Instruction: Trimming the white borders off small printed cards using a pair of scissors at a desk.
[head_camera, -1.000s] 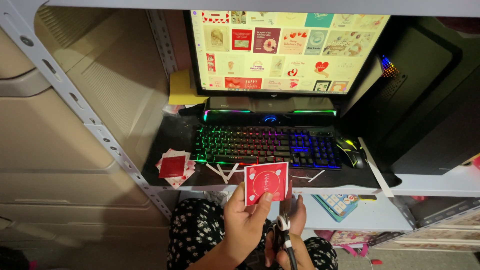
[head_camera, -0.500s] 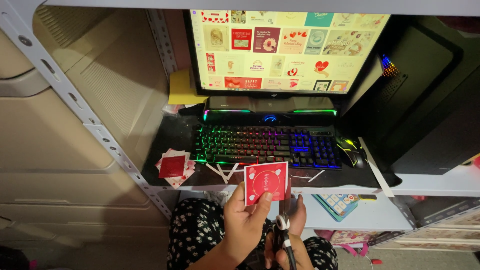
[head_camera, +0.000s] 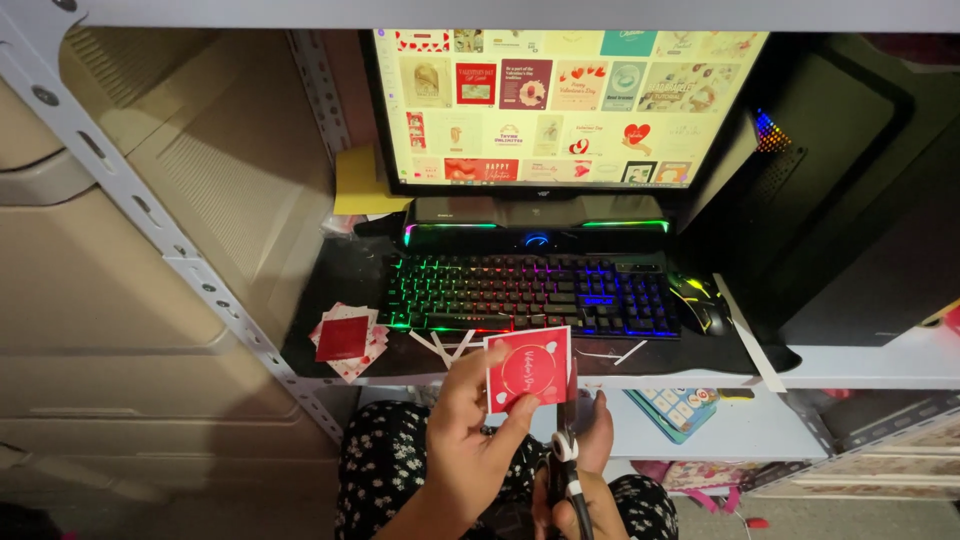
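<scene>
The left hand pinches a red card up in front of the keyboard, the right hand grips scissors at its edge, and a wobbly card could make the cut go crooked.

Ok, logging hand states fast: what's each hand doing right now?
Left hand: closed, its fingers pinching the red card by its lower edge.
Right hand: closed around the scissors, blades up along the card's right edge.
</scene>
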